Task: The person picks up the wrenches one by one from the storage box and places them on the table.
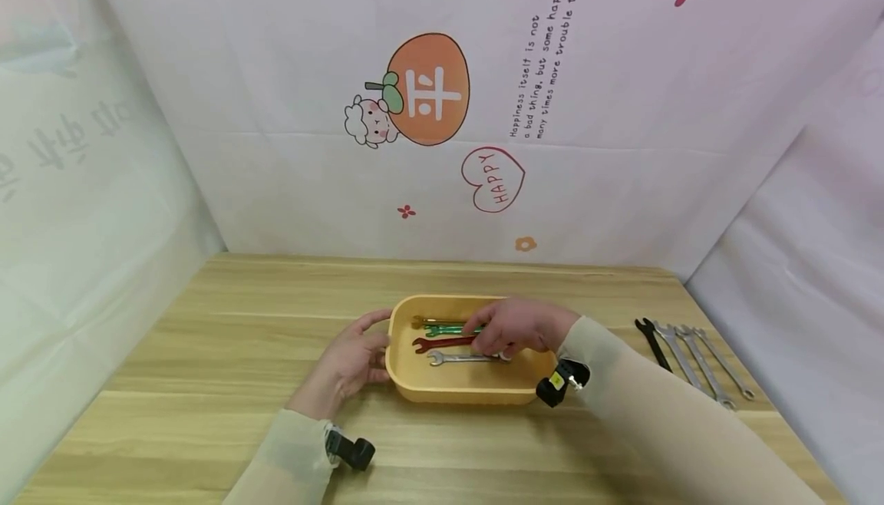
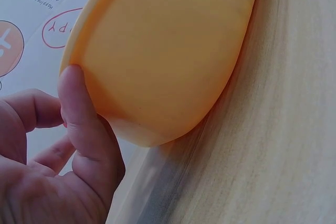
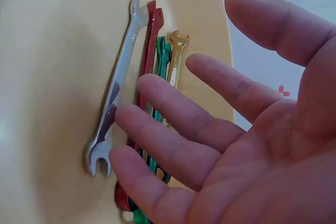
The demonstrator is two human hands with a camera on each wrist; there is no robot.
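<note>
A yellow plastic tray (image 1: 470,396) stands on the wooden table. Inside it a silver wrench (image 3: 118,80), a red wrench (image 3: 151,45), a green wrench (image 3: 161,66) and a gold wrench (image 3: 177,56) lie side by side. My right hand (image 1: 518,325) reaches into the tray, its fingers loosely extended over the wrenches; the fingertips come close to the silver one, and contact is unclear. At the tray's left end my left hand (image 1: 352,363) touches the outer wall, with one finger along the rim in the left wrist view.
Right of the tray, a black wrench (image 1: 652,342) and several silver wrenches (image 1: 680,355) lie in a row on the table (image 1: 173,382). White printed cloth (image 1: 587,198) hangs behind the table and on both sides.
</note>
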